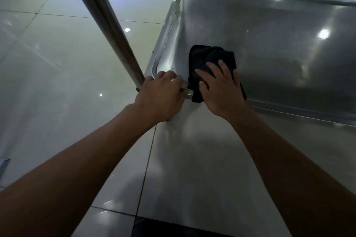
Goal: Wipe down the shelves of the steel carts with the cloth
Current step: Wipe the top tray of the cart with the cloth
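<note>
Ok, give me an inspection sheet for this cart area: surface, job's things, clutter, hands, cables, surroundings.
Surface: low brushed-steel cart shelf with a raised rim, shiny with light glare; no dirt can be made out.
Job's things: crumpled black cloth lies on the shelf near its front left corner, one edge draped over the front rim.
Clutter: nothing seen.
Hands: right hand presses flat on the cloth, fingers spread; left hand grips the shelf's corner rim beside the round steel upright post.
Cables: nothing seen.
Surroundings: glossy pale tiled floor with dark grout lines; the dark underside of an upper shelf crosses the top edge.
</note>
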